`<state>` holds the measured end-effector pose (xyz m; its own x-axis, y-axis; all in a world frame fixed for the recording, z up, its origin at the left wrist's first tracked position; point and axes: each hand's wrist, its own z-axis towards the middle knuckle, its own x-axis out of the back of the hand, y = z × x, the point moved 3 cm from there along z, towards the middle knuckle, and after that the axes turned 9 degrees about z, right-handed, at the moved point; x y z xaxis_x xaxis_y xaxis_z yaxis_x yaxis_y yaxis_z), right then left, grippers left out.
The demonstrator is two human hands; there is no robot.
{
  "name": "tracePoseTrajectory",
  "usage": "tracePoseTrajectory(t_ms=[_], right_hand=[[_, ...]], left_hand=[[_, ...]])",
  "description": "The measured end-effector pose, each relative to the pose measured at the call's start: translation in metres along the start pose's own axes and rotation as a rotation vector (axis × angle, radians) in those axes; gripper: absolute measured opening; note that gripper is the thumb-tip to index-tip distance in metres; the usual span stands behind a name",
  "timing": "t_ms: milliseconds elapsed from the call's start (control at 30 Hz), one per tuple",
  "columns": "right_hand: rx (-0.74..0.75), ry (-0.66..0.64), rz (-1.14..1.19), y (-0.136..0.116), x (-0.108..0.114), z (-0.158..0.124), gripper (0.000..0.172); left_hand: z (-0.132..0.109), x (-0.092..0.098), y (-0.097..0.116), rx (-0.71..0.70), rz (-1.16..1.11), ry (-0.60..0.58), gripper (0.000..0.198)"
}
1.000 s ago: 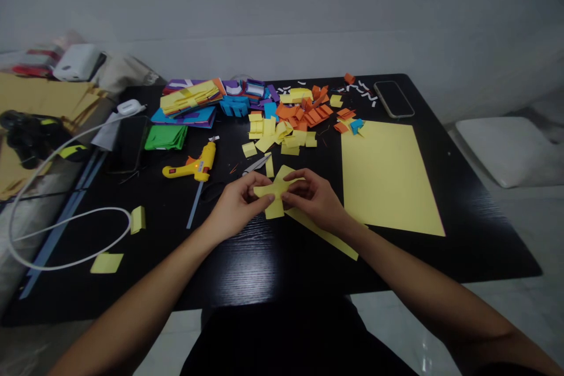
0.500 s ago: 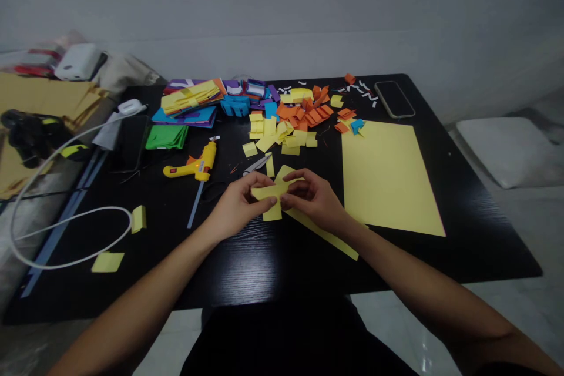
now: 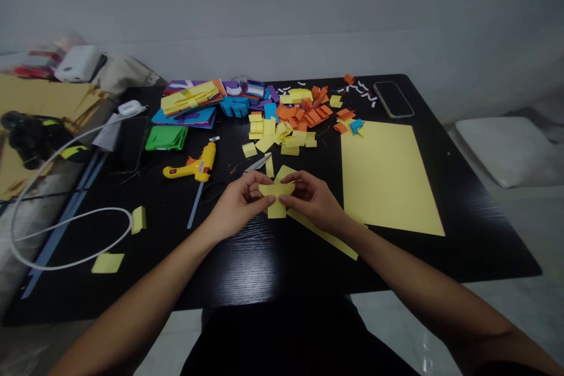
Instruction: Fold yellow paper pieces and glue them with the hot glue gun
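Between my two hands, just above the table, is a small yellow paper piece (image 3: 277, 208) shaped like a T. My left hand (image 3: 241, 198) pinches its left side between thumb and fingers. On the other side, my right hand (image 3: 314, 200) grips it the same way, thumbs almost meeting at the middle. Beneath my right hand and forearm lies a long yellow paper strip (image 3: 328, 235), partly hidden. Scissors (image 3: 258, 164) with grey blades rest just beyond my left hand, their dark handles partly covered by it.
A yellow glue gun (image 3: 194, 165) lies to the left, its blue-grey stick pointing toward me. Folded yellow and orange paper pieces (image 3: 304, 116) are heaped at the back. A large yellow sheet (image 3: 390, 179) lies right; a phone (image 3: 393, 100) sits behind it. A white cable (image 3: 73, 267) loops at left.
The yellow paper piece has turned from slanted to level and moved slightly right. My right fingers have closed further onto its right side; my left hand has barely moved.
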<state>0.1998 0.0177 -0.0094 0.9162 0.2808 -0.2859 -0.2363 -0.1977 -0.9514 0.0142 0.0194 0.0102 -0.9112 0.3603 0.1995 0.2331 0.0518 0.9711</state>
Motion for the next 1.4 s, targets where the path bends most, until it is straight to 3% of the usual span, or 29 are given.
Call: tracePoseTrajectory(t_ms=[667, 933, 1200, 1400], right_hand=[[0.039, 0.089, -0.018, -0.001, 0.005, 0.001, 0.033], [0.034, 0.073, -0.059, -0.001, 0.003, 0.000, 0.034], [0.075, 0.155, 0.003, 0.000, 0.004, -0.001, 0.040], [0.021, 0.155, 0.030, -0.001, 0.007, 0.001, 0.033]], left_hand=[[0.001, 0.009, -0.002, -0.014, -0.091, -0.110, 0.029], [-0.002, 0.006, 0.002, -0.039, 0.086, -0.050, 0.029], [-0.001, 0.003, -0.002, 0.025, -0.090, -0.101, 0.037], [-0.002, -0.002, -0.004, 0.027, -0.124, -0.020, 0.034]])
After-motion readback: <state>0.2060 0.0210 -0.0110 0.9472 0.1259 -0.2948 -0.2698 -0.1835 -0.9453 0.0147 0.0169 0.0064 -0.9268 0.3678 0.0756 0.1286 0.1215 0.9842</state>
